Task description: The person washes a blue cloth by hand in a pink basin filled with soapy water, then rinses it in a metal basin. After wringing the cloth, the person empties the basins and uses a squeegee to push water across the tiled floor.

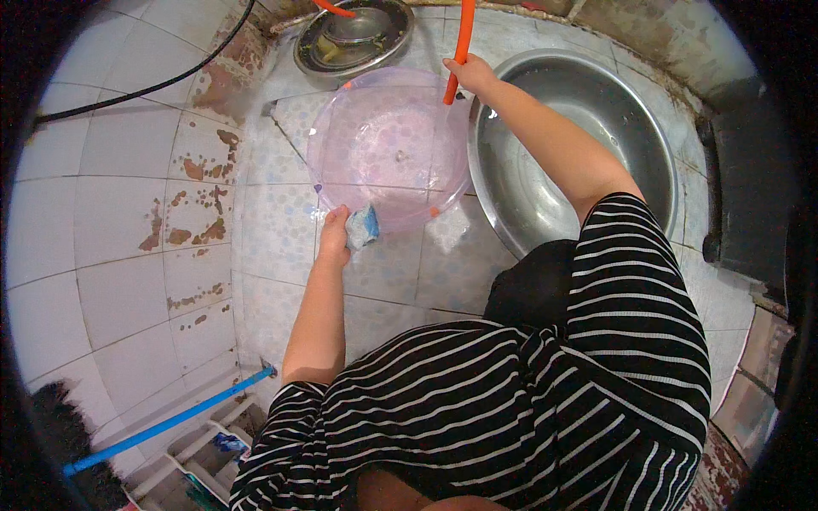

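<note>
A translucent pink plastic basin [377, 160] lies on the tiled floor before me. My right hand [474, 75] grips an orange hose [465, 32] whose end hangs over the basin's right rim. Water seems to run from the hose, though the stream is hard to make out. At the basin's near left rim, my left hand [334, 235] holds a blue and whitish cloth or sponge [362, 227]. Its fingertips are close to the rim; whether they press on it I cannot tell. A large stainless steel basin [543, 191] stands to the right, under my right forearm.
Beyond the pink basin sits a metal bowl [354, 48] with scraps and an orange hose end. A stained tiled wall [128, 223] rises at left, with a black cable [160, 86] across it. A blue pole [172, 421] and a plastic rack [211, 447] are at lower left.
</note>
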### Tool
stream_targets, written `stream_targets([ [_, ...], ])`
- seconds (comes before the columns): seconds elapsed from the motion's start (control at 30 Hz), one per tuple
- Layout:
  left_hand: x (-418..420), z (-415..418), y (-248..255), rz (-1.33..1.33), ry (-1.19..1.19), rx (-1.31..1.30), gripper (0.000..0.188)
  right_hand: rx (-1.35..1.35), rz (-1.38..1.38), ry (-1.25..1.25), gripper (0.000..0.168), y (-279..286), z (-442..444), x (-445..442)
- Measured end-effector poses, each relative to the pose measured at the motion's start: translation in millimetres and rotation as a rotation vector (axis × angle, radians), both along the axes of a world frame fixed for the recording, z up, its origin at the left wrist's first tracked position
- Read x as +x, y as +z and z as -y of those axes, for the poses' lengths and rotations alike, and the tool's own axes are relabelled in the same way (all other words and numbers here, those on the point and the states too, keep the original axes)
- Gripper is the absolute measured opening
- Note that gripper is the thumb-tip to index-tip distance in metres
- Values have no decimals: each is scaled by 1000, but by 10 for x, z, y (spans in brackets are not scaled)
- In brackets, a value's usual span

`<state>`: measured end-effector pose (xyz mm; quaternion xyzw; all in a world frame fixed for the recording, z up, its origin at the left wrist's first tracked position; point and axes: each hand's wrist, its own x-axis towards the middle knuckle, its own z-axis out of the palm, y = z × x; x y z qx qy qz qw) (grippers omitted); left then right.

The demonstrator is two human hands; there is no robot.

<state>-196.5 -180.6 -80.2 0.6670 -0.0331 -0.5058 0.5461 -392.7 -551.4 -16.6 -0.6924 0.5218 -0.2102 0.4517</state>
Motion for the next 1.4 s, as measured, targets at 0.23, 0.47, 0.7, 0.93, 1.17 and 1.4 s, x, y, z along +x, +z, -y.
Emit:
stream_targets([
  [0.23, 139, -30, 39, -1, 136, 25, 42, 138, 23, 49, 51, -27, 50, -200],
  [0.47, -298, 489, 1013, -36, 167, -98, 37, 404, 183, 394, 49, 479, -820, -741],
  [0.7, -1751, 1107, 1091, -215, -492, -380, 52, 539, 200, 264, 35, 519, -1386, -1473],
  [0.93, -2256, 1315, 738, -82, -883, -220, 60, -121, -536, -222, 44, -479, -1118, -3138],
  [1.17, -1929, 1343, 925, -237, -945, -65, 47, -225, -717, -159, 37, -1409, -742, -3517],
  [1.4, -2295, 1831, 928, -406, -895, 104, 62, 163, -766, 135, 33, -1596, -540, -3329],
])
